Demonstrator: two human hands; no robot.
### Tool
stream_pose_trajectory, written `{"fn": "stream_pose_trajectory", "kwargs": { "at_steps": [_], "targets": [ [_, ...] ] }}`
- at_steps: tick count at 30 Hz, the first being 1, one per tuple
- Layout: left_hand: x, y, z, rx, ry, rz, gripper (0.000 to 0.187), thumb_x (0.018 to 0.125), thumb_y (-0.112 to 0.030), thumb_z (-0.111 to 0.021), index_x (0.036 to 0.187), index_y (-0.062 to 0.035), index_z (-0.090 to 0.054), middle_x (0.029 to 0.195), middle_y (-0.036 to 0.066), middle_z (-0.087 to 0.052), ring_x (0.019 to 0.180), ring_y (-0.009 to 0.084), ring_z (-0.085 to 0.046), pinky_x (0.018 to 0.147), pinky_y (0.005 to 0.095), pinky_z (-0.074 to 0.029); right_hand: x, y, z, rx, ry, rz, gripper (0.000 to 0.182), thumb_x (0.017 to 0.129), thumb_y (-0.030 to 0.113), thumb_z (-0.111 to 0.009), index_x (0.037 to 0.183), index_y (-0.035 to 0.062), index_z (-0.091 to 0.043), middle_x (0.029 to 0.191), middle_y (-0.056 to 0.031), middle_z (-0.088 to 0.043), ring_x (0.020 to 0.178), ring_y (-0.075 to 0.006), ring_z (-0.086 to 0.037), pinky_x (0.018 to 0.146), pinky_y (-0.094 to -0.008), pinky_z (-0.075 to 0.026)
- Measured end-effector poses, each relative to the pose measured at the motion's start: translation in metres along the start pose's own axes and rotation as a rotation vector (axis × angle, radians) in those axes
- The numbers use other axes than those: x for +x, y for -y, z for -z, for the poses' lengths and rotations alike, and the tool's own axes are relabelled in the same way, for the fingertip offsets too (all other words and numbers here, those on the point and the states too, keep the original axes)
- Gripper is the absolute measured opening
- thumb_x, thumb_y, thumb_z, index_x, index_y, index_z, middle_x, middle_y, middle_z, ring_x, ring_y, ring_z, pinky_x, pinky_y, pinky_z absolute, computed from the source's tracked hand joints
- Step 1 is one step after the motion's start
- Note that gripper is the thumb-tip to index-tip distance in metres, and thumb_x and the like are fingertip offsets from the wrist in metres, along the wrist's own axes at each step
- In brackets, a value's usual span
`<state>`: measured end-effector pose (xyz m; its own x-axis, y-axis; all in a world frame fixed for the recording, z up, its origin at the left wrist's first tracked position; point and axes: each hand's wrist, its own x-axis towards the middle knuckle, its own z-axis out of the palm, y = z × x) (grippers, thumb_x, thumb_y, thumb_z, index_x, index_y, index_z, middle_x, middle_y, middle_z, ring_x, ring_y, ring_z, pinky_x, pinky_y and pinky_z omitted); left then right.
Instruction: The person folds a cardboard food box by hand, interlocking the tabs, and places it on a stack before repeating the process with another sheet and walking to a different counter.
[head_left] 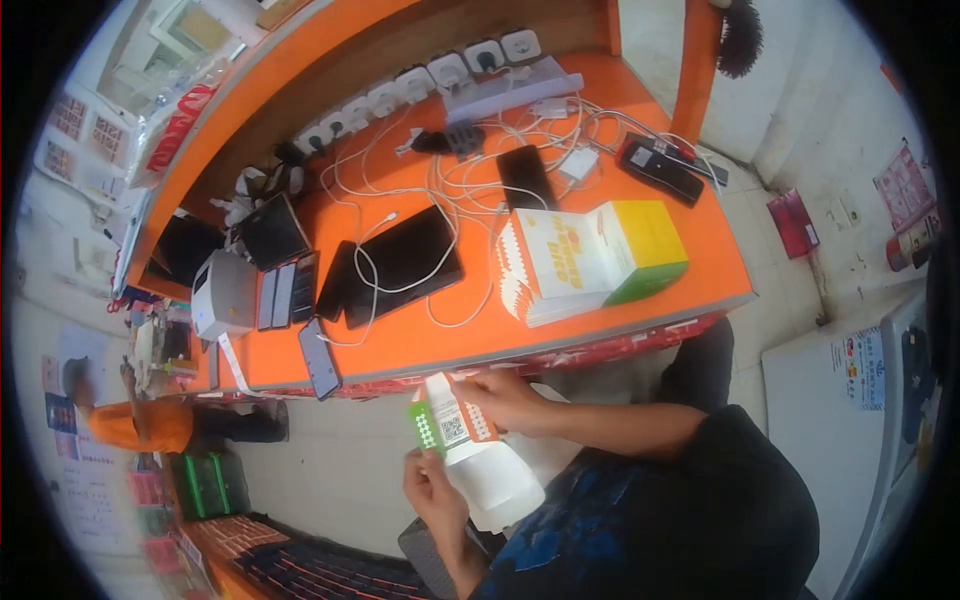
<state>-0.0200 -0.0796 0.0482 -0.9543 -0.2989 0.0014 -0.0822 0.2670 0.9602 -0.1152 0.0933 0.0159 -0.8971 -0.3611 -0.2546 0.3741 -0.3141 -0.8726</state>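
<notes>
In front of my body I hold a partly folded paper food box, white inside, with green and orange printed flaps and a QR code label. My right hand grips its upper edge by the orange flap, fingers closed on the card. Lower down, my left hand pinches the edge near the green flap. On the orange counter beyond my hands lies a stack of flat box blanks, white with yellow lettering and yellow and green ends.
A tablet, phones, tangled white cables, a receipt printer and a card terminal cover the counter. Sockets line its back. A person in orange stands far left. A white cabinet is at right.
</notes>
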Motion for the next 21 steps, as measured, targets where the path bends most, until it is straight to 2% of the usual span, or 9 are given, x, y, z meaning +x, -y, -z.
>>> {"fn": "stream_pose_trajectory", "kwargs": {
  "at_steps": [1, 6, 10, 12, 13, 16, 18, 20, 21],
  "targets": [
    [0.001, -0.001, -0.003, 0.012, -0.176, -0.147, 0.027, 0.114, -0.014, -0.053, 0.094, 0.0004, -0.063, 0.105, 0.008, -0.060, 0.096, 0.0143, -0.054, 0.084, 0.0305, -0.047, -0.005, -0.002, 0.009, 0.030, 0.165, -0.075, 0.038, 0.115, 0.038, -0.056, 0.123, 0.0038, -0.069, 0.097, -0.0022, -0.071, 0.077, -0.0114, -0.067, 0.059, -0.0308, -0.052],
    [0.015, -0.028, 0.004, 0.127, -0.288, -0.505, 0.017, 0.105, -0.008, -0.057, 0.088, -0.0019, -0.059, 0.097, 0.011, -0.052, 0.097, 0.0243, -0.051, 0.086, 0.0389, -0.045, -0.040, -0.004, 0.010, 0.124, 0.543, -0.343, 0.077, 0.109, 0.070, -0.048, 0.153, 0.0068, -0.055, 0.134, -0.0099, -0.063, 0.115, -0.0154, -0.063, 0.081, -0.0336, -0.058],
    [0.011, -0.046, -0.011, 0.303, -0.283, -0.746, 0.043, 0.111, -0.039, -0.052, 0.092, -0.0020, -0.061, 0.086, 0.015, -0.056, 0.104, 0.0297, -0.051, 0.090, 0.0486, -0.044, -0.066, 0.026, 0.028, -0.071, 0.666, -0.140, 0.078, 0.108, 0.066, -0.050, 0.152, 0.0022, -0.054, 0.127, -0.0116, -0.065, 0.107, -0.0183, -0.066, 0.082, -0.0349, -0.060],
    [0.013, -0.057, -0.024, 0.115, -0.096, -0.821, 0.050, 0.113, -0.048, -0.048, 0.099, -0.0023, -0.065, 0.110, 0.022, -0.063, 0.111, 0.0309, -0.057, 0.095, 0.0483, -0.048, -0.088, 0.050, 0.037, -0.124, 0.598, -0.064, 0.065, 0.109, 0.053, -0.057, 0.147, 0.0011, -0.058, 0.122, -0.0126, -0.067, 0.106, -0.0203, -0.067, 0.083, -0.0379, -0.060],
    [0.015, -0.061, -0.034, -0.087, -0.010, -0.828, 0.053, 0.112, -0.052, -0.049, 0.123, -0.0021, -0.064, 0.140, 0.024, -0.055, 0.124, 0.0350, -0.062, 0.103, 0.0493, -0.052, -0.103, 0.068, 0.039, -0.174, 0.454, 0.206, 0.054, 0.107, 0.044, -0.062, 0.140, 0.0014, -0.063, 0.120, -0.0128, -0.069, 0.105, -0.0223, -0.069, 0.085, -0.0399, -0.060],
    [0.024, -0.063, -0.059, -0.175, -0.045, -0.885, 0.060, 0.109, -0.050, -0.057, 0.145, -0.0026, -0.054, 0.159, 0.023, -0.040, 0.134, 0.0392, -0.062, 0.108, 0.0501, -0.053, -0.146, 0.112, 0.065, -0.528, -0.044, 0.647, 0.027, 0.101, 0.023, -0.072, 0.118, 0.0015, -0.073, 0.115, -0.0144, -0.074, 0.101, -0.0308, -0.073, 0.091, -0.0448, -0.058],
    [0.028, -0.059, -0.068, -0.170, 0.066, -0.832, 0.064, 0.104, -0.033, -0.068, 0.156, -0.0025, -0.045, 0.156, 0.024, -0.044, 0.140, 0.0404, -0.059, 0.110, 0.0498, -0.053, -0.150, 0.126, 0.087, -0.815, -0.497, 1.010, 0.029, 0.097, 0.026, -0.076, 0.114, 0.0027, -0.076, 0.111, -0.0137, -0.077, 0.098, -0.0361, -0.074, 0.094, -0.0460, -0.057],
    [0.033, -0.052, -0.077, -0.126, 0.153, -0.824, 0.060, 0.106, -0.028, -0.068, 0.155, -0.0025, -0.045, 0.156, 0.021, -0.047, 0.141, 0.0378, -0.058, 0.111, 0.0481, -0.053, -0.140, 0.144, 0.110, -0.720, -0.867, 0.723, 0.043, 0.095, 0.038, -0.079, 0.121, 0.0033, -0.076, 0.127, -0.0194, -0.071, 0.107, -0.0399, -0.072, 0.095, -0.0514, -0.055],
    [0.034, -0.052, -0.082, -0.129, 0.149, -0.825, 0.060, 0.106, -0.028, -0.068, 0.155, -0.0025, -0.045, 0.156, 0.021, -0.047, 0.141, 0.0378, -0.058, 0.111, 0.0481, -0.053, -0.131, 0.145, 0.126, -0.725, -0.864, 0.725, 0.043, 0.095, 0.038, -0.079, 0.121, 0.0033, -0.076, 0.127, -0.0194, -0.071, 0.107, -0.0399, -0.072, 0.095, -0.0514, -0.055]
  ]
}}
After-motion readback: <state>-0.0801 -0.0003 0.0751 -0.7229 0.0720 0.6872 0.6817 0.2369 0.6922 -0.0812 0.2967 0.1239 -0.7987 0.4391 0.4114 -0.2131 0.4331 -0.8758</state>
